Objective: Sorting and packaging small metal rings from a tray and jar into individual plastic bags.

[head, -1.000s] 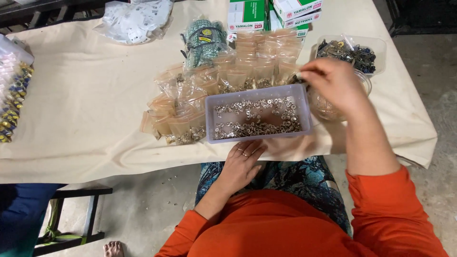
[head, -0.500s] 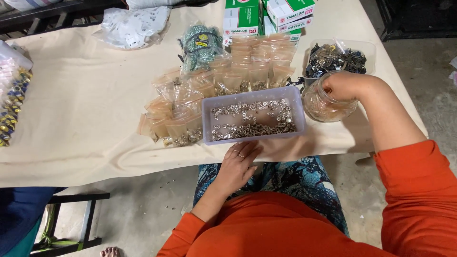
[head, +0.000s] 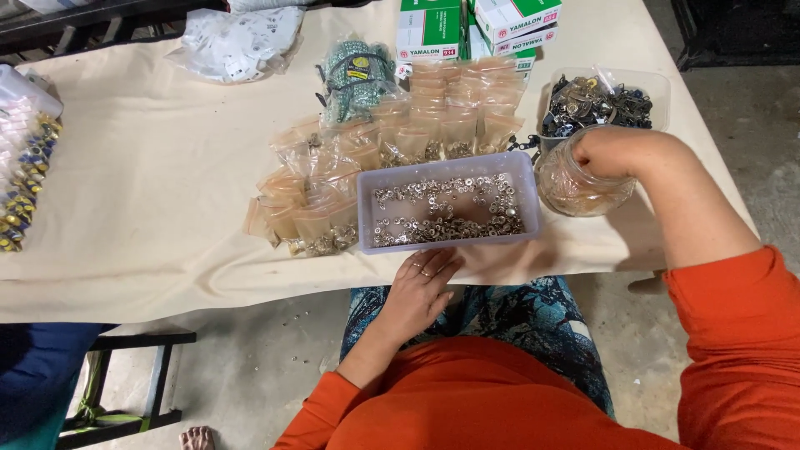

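Note:
A lilac plastic tray (head: 447, 244) full of small silver metal rings sits at the table's near edge. My left hand (head: 422, 282) lies flat just below it, fingers against the table edge, holding nothing. My right hand (head: 602, 150) is pushed down into the mouth of a clear round jar (head: 577, 190) to the right of the tray; its fingers are hidden inside, so I cannot tell what they hold. Behind the tray lie several small clear bags (head: 392, 146) with metal parts in them.
A clear tub of dark metal pieces (head: 602, 100) stands behind the jar. Green and white boxes (head: 475, 25) are at the back, a bundled green packet (head: 357, 75) beside them, white plastic bags (head: 237, 42) at back left, beaded items (head: 23, 179) at far left. A cream cloth (head: 150, 208) covers the table.
My right hand has come down from above the tray's right corner and gone into the jar. The left hand has stayed at the table edge.

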